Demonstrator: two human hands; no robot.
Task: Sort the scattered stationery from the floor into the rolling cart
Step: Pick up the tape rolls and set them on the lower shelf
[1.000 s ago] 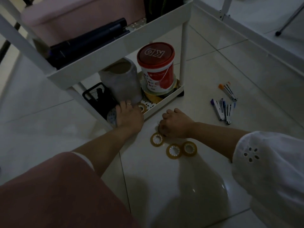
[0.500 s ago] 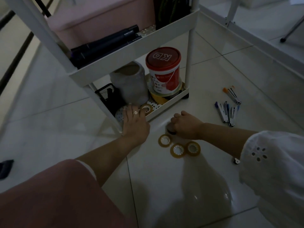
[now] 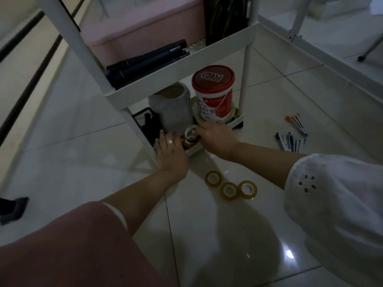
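The right hand (image 3: pixel 215 137) reaches over the front rim of the cart (image 3: pixel 176 71) at its bottom tray (image 3: pixel 193 151) and pinches a roll (image 3: pixel 191 131) of clear tape between thumb and fingertips. The roll is tilted, its white core facing the camera, held just above a brownish stack (image 3: pixel 187 143) of tape already lying in the tray; whether the two touch cannot be told in the dim light. The left hand (image 3: pixel 170 150), a ring (image 3: pixel 170 142) on one finger, lies flat with straight fingers across the tray's front edge, just beside the stack, gripping nothing. Behind the hands the tray holds a black mesh holder (image 3: pixel 145 122) on the left, a grey pot (image 3: pixel 172 108) in the middle and a red-lidded tub (image 3: pixel 213 94) on the right, the tub standing on a wide yellowish ring. The shelf above carries dark markers (image 3: pixel 145 61) lying on their sides, a pink box (image 3: pixel 141 27) behind them and a dark upright item at the back right corner. On the floor (image 3: pixel 83 162), three floor rolls (image 3: pixel 229 190) lie flat near the cart's front, two of them touching and the third just apart to the left. Well to the right, a bunch of pens (image 3: pixel 290 141) lies on the tiles, with a smaller bunch, one orange-capped, just beyond it.
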